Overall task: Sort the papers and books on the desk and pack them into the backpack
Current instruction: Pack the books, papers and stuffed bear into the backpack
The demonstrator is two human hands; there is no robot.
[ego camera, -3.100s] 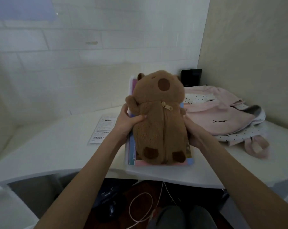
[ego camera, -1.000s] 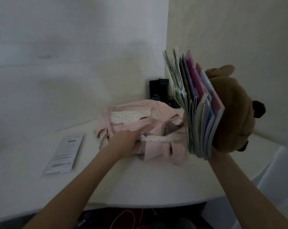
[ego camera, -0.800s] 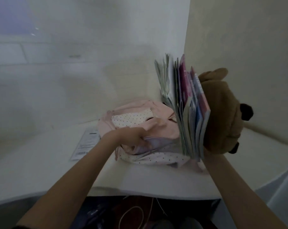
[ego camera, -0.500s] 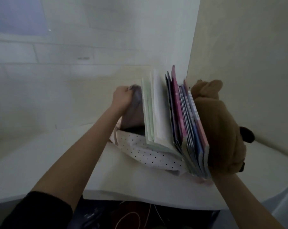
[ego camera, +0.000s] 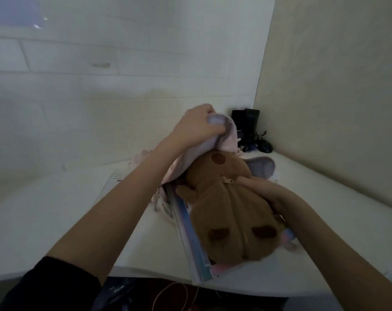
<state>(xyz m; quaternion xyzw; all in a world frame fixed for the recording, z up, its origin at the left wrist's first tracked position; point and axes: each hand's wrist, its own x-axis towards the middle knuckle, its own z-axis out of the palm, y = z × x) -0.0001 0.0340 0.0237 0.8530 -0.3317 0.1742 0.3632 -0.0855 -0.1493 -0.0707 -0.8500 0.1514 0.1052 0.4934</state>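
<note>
My left hand (ego camera: 198,127) grips the upper flap of the pink backpack (ego camera: 227,140) and holds it lifted, so its mouth gapes toward me. A stack of books and papers (ego camera: 191,239) lies tilted on the white desk (ego camera: 55,209), its far end inside the bag's mouth. On top of the stack rests a brown plush pouch (ego camera: 226,205) with a zipper, head end under the flap. My right hand (ego camera: 271,194) clasps the pouch and the stack from the right side.
A printed sheet (ego camera: 110,186) lies on the desk behind my left forearm. Black devices and cables (ego camera: 250,129) fill the back corner beside the beige partition (ego camera: 336,86). The desk's front edge curves just below the stack, with cables on the floor beneath.
The stack with the pouch has gone from upright in my right hand to lying flat, its far end pushed into the bag. My left hand has lifted the backpack flap higher.
</note>
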